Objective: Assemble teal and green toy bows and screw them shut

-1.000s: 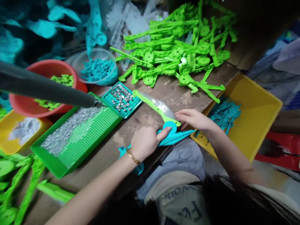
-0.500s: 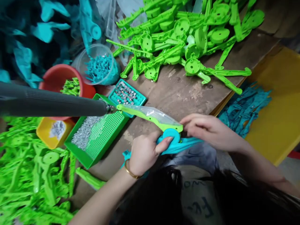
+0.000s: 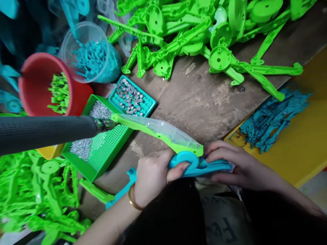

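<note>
My left hand (image 3: 154, 173) is closed round a blue plastic part with a round disc (image 3: 187, 160), its thumb pressed on the disc. The fingers of my right hand (image 3: 235, 163) are closed on the right end of the same part. From beside the disc, a bright green strip with a clear plastic cover (image 3: 166, 131) points up and left. Its far end appears at the metal tip of a dark cylindrical tool (image 3: 48, 132), which reaches in from the left; whether they touch, I cannot tell. My palms hide much of the blue part.
A green basket (image 3: 109, 149) of small metal pieces, a teal tray (image 3: 150, 103) of round metal bits, a red bucket (image 3: 28, 85) and a clear tub (image 3: 109, 51) stand left. Green plastic parts (image 3: 219, 59) lie piled behind. A yellow surface (image 3: 288, 156) bears blue pieces at right.
My right hand has moved from beside the green strip's near end down onto the blue part's right end. The camera view has shifted, with the containers now further left and the right-hand pile larger.
</note>
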Demonstrator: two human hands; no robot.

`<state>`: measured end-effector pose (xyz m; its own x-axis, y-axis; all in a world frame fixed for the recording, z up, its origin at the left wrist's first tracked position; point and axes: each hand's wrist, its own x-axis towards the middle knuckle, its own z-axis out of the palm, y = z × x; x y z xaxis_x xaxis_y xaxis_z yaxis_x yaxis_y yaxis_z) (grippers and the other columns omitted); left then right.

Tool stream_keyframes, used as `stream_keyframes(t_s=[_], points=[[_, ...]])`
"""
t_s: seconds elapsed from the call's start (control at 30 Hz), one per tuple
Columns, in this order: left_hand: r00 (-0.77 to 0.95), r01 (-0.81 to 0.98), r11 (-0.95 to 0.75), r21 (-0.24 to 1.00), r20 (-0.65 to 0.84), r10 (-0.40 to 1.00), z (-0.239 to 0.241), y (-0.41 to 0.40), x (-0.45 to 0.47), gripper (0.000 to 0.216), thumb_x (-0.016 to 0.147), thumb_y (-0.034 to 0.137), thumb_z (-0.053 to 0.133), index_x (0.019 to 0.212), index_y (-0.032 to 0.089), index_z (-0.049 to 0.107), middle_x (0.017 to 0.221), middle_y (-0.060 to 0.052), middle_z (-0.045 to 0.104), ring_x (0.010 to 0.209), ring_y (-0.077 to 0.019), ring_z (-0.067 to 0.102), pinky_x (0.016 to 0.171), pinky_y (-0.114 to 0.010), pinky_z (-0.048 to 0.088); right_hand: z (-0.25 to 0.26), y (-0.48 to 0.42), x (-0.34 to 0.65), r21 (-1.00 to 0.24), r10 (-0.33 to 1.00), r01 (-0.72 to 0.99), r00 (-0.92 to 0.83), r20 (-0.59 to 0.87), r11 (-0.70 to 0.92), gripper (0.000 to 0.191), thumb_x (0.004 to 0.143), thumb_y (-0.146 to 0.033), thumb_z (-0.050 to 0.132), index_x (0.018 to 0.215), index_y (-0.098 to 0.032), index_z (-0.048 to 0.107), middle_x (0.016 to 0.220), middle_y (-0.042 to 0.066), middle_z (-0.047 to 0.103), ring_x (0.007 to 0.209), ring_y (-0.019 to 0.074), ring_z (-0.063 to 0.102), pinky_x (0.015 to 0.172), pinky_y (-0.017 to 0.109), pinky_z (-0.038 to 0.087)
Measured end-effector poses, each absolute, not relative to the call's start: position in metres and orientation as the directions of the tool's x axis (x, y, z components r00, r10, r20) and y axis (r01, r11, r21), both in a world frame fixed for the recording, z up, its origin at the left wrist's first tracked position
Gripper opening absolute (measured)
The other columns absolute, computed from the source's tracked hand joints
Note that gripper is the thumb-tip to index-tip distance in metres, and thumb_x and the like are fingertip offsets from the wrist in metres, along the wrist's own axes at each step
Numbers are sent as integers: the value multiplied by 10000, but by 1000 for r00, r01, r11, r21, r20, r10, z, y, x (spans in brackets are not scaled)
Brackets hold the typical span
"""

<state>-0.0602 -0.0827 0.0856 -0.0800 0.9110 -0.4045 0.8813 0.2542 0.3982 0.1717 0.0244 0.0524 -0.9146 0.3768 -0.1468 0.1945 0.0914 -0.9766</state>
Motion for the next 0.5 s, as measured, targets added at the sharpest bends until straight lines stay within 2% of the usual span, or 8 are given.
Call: stream_keyframes(t_s=[0.13,0.27,0.33,0.4,0.47,0.5], points=[[-49,872,234,430,-398,916,83,-85,-60,674,883,728,249,716,195,627,553,-35,579,521,-159,556,511,-267,374,51,25,166,-972,296,204,-941,-162,119,224,864,-396,638,1025,-241,625,1078,32,571,950,113,591,777,212,476],[-61,908,226,352,-422,904,82,-83,-60,703,886,732,208,693,193,616,546,-43,571,522,-167,555,510,-274,353,50,20,165,-944,305,282,-926,-221,173,250,862,-455,623,1022,-264,644,1026,21,608,877,122,596,732,236,460],[-77,926,228,300,-440,895,82,-80,-60,705,888,728,205,691,191,617,547,-49,577,523,-175,559,513,-278,341,45,13,167,-950,395,306,-882,-258,61,371,832,-491,649,1126,-272,596,970,11,635,833,126,607,701,239,460],[-94,940,239,243,-489,867,81,-76,-59,677,892,715,239,711,191,626,573,-58,609,537,-186,579,517,-280,329,39,4,166,-940,533,320,-778,-332,-117,388,844,-500,627,1135,-251,567,835,-11,635,713,112,595,619,226,448],[-129,953,255,165,-541,831,79,-71,-57,635,896,695,288,747,190,643,605,-70,642,559,-204,602,517,-283,313,30,-5,161,-913,666,321,-627,-404,-252,267,883,-478,574,948,-220,591,673,-37,577,583,91,528,533,211,405],[-149,957,260,126,-558,817,78,-69,-57,617,897,686,308,771,190,653,618,-76,655,572,-215,612,517,-285,306,26,-9,158,-902,713,311,-556,-427,-298,272,893,-470,559,816,-210,572,615,-44,539,543,81,489,505,206,382]])
